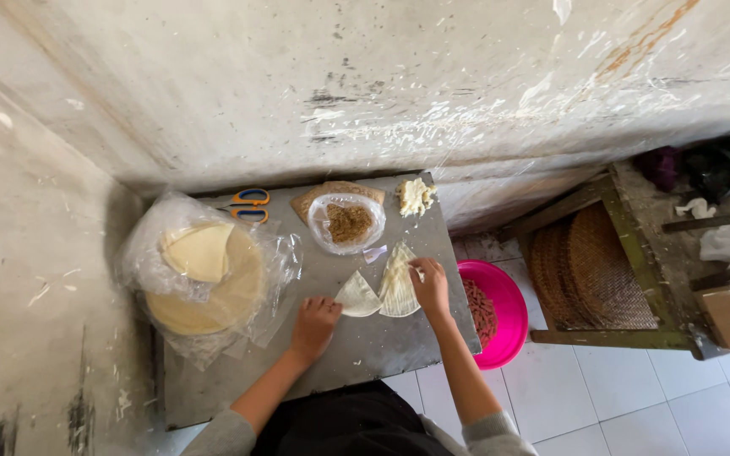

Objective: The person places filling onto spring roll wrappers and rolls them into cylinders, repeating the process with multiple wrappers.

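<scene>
A: Top-down over a grey table (365, 338) in a wall corner. The left hand (314, 325) sits knuckles up, fingers curled at the lower edge of a folded wrapper (356, 297). Whether its grip pinches that edge, I cannot tell.

B: And the right hand (429, 285)?

A: Fingers spread, pressing flat on a stack of cut wrappers (398, 279), touching the folded one. No closed grip there; the hand is open on top.

B: Behind them?

A: A clear tub of brown filling (348, 223) sits on a brown board (335, 191), with a pale lump of dough (416, 197) at the far right corner. Orange-handled scissors (251, 205) lie far left.

B: Big pile on the left?

A: Round pastry sheets (209, 283) in an open plastic bag (149, 245), well apart from the hands. Off the table's right edge, a pink bowl (504, 317) holds reddish pieces, above a white tiled floor (601, 397).
</scene>
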